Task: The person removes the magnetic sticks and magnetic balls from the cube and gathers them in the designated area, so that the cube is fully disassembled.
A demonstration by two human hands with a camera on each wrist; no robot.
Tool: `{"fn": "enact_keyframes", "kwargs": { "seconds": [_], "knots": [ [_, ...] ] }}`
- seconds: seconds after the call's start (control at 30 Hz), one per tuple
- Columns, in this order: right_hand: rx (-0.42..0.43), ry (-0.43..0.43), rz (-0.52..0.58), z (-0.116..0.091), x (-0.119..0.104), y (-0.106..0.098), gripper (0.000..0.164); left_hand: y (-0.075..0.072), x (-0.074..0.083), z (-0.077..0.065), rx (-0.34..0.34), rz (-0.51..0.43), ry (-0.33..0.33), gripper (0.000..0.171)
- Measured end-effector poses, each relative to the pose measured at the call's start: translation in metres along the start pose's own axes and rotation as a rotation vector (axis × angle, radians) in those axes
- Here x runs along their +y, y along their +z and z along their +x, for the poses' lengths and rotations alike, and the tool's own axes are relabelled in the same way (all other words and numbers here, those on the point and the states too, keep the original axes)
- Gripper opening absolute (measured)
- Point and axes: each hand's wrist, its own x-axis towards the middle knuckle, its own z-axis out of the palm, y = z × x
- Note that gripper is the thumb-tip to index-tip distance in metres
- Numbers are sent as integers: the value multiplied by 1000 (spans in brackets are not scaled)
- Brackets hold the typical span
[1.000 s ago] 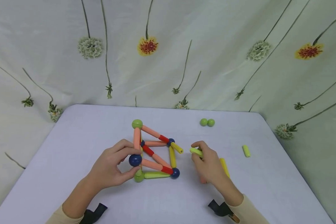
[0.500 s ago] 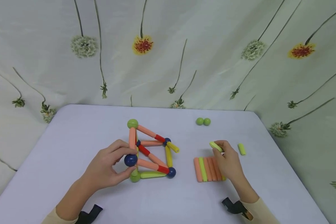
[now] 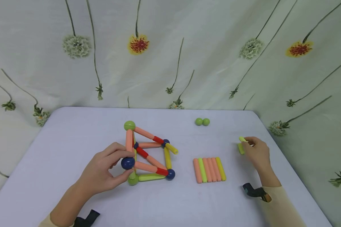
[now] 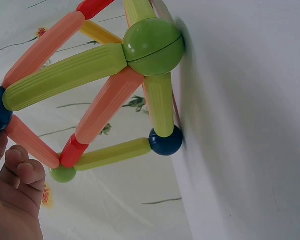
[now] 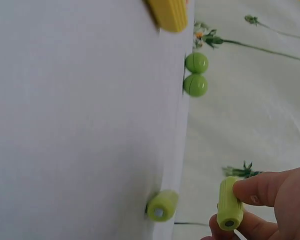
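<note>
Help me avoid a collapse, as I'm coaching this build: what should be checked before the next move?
1. Left hand supporting the frame: ok, it holds the leftmost blue ball.
2. Piece in the right hand: ok, it pinches a short green stick.
3. That piece clear of the other short stick: ok, a gap shows in the right wrist view.
4. Outer end of the jutting yellow stick capped: not ok, no ball there.
5. Spare balls available: ok, two green ones.
6. Joints firmly seated: cannot tell.

Two short lime-green sticks [image 5: 230,202]; two loose glossy green balls [image 3: 199,121]; four salmon-pink sticks [image 3: 211,169], one long lime-green stick [image 3: 202,170], one yellow stick [image 3: 220,169] in a row; one frame [image 3: 150,145], apparently with four dark-blue balls [image 3: 170,174], two larger green balls [image 3: 129,125].
</note>
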Motion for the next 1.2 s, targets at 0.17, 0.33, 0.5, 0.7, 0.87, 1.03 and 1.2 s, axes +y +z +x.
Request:
{"fn": "enact_keyframes", "kwargs": {
  "seconds": [0.17, 0.33, 0.5, 0.7, 0.87, 1.03, 1.2],
  "knots": [
    [-50, 142, -18, 15, 21, -9, 46, 0, 3, 2, 20, -5, 11, 37],
    [-75, 201, -51, 21, 40, -7, 47, -1, 1, 1, 8, -5, 19, 34],
    [-110, 199, -50, 23, 40, -5, 50, -1, -1, -1, -5, -5, 32, 33],
    [-138, 210, -35, 22, 35, -5, 50, -2, -1, 1, -3, -5, 42, 37],
    [-154, 199, -24, 23, 34, -4, 51, -4, 1, 4, 6, -2, 50, 38],
    [-161, 204, -30, 23, 33, -1, 52, -5, 1, 4, 8, -6, 64, 37],
    [-153, 211, -17, 19, 33, -3, 53, -3, 2, 5, -1, -17, 71, 36]
  ]
}}
